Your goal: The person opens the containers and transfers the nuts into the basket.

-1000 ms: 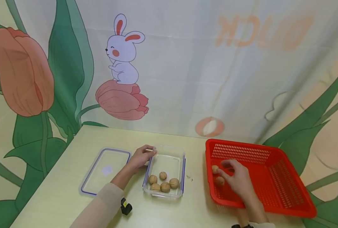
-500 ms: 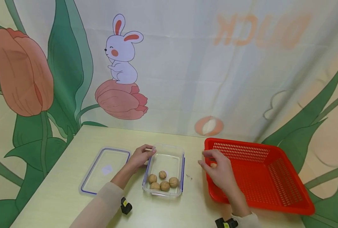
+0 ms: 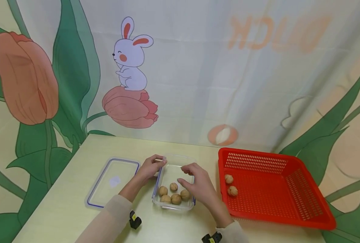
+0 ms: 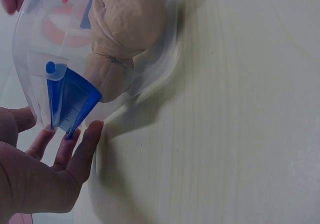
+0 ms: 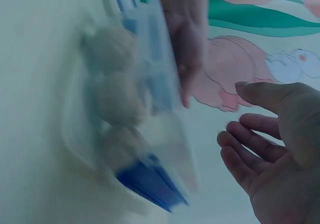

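A clear plastic food container (image 3: 175, 172) with blue side clips stands on the table, several walnuts (image 3: 176, 199) gathered at its near end. My left hand (image 3: 151, 167) grips the container's left wall near the far corner; in the left wrist view, its fingers (image 4: 89, 146) touch the wall beside a blue clip (image 4: 70, 99). My right hand (image 3: 200, 185) hovers over the container's right side, thumb and fingers apart, nothing between them. The right wrist view shows that hand (image 5: 282, 154) with its fingers loosely bent and no walnut in it.
To the right, a red plastic basket (image 3: 292, 221) holds two walnuts (image 3: 233, 191) by its left wall. A clear lid (image 3: 114, 170) with a blue seal lies left of the container. Behind the table hangs a printed curtain (image 3: 186, 84).
My right hand has moved left from the walnuts in the basket to above the container, its fingers apart. Both basket walnuts are still there. My left hand stays on the container.
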